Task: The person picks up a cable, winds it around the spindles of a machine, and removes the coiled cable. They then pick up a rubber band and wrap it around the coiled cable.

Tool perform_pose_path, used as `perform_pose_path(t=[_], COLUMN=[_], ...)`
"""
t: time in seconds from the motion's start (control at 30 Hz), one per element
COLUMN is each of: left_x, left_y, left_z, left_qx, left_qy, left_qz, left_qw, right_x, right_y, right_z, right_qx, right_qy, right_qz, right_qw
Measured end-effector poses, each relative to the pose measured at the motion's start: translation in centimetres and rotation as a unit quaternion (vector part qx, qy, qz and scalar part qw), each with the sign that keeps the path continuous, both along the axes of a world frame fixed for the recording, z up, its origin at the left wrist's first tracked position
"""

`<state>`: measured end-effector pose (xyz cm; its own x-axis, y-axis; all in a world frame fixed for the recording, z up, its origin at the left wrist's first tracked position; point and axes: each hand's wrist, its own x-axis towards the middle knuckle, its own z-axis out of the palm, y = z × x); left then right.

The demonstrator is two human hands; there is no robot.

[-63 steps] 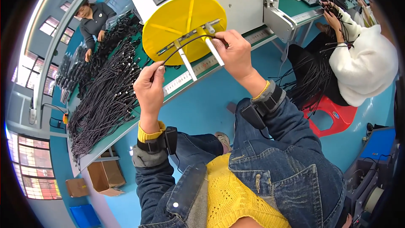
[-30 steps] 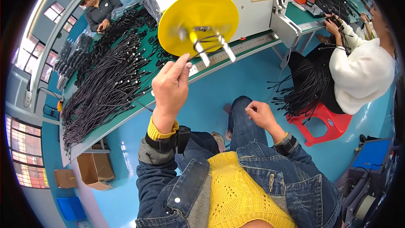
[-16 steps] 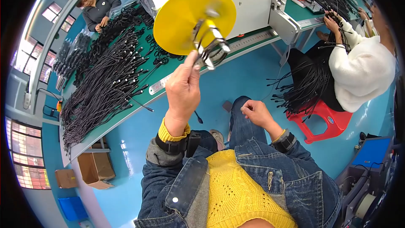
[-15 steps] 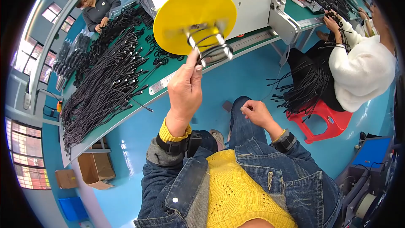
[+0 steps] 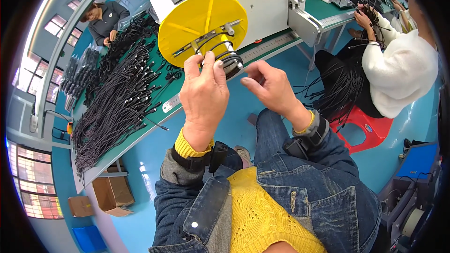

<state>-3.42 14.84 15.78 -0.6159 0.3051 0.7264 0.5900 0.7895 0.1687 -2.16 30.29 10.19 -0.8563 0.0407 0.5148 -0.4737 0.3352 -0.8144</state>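
Note:
A yellow disc [image 5: 180, 21] fronts a white machine [image 5: 255, 11], with a metal bar across its face and posts sticking out toward me. Around the posts lies a black cable [image 5: 230, 58] in several loops. My left hand [image 5: 204, 94] is at the lower left of the loops, its fingertips closed on the cable; what exactly lies between them is partly hidden. To the right of the loops hovers my right hand [image 5: 274, 88]. Its thumb and index finger are apart with nothing between them, close to the post ends but not touching.
Many black cables [image 5: 115, 98] cover the green table [image 5: 123, 144] at left. A metal ruler [image 5: 171, 103] runs along its edge. One co-worker [image 5: 104, 18] sits at far left; another in white [image 5: 398, 72] handles cables at right, above a red stool [image 5: 370, 129].
The disc has gone from spinning, with blurred posts, to standing still. My right hand has risen from near my knee to beside the loops, and its fingers have spread.

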Motion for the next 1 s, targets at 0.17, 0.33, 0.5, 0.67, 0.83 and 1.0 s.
perform_pose_path(t=[0.17,0.33,0.5,0.67,0.83,1.0], left_x=[-0.3,-2.2,-2.1,-2.0,-2.4,-2.6], left_y=[-0.3,-2.8,-2.8,-2.7,-2.6,-1.1], left_z=[0.4,1.1,1.2,0.9,0.8,0.4], left_qx=[0.024,-0.063,-0.006,0.012,0.008,0.003], left_qy=[-0.086,-0.197,-0.229,-0.213,-0.177,-0.172], left_qz=[0.004,-0.108,-0.136,-0.153,-0.153,-0.128], left_qw=[0.996,0.972,0.964,0.965,0.972,0.977], right_x=[-3.1,-5.9,-5.9,-5.4,-6.3,-3.7], right_y=[0.8,1.1,0.7,0.4,0.5,-1.9], right_z=[1.8,1.1,1.0,1.7,1.5,-0.1], right_qx=[0.050,-0.023,-0.007,-0.059,0.021,0.044], right_qy=[-0.046,-0.039,-0.012,0.018,0.021,0.135], right_qz=[0.013,0.132,0.118,0.156,0.176,0.014], right_qw=[0.998,0.990,0.993,0.986,0.984,0.990])
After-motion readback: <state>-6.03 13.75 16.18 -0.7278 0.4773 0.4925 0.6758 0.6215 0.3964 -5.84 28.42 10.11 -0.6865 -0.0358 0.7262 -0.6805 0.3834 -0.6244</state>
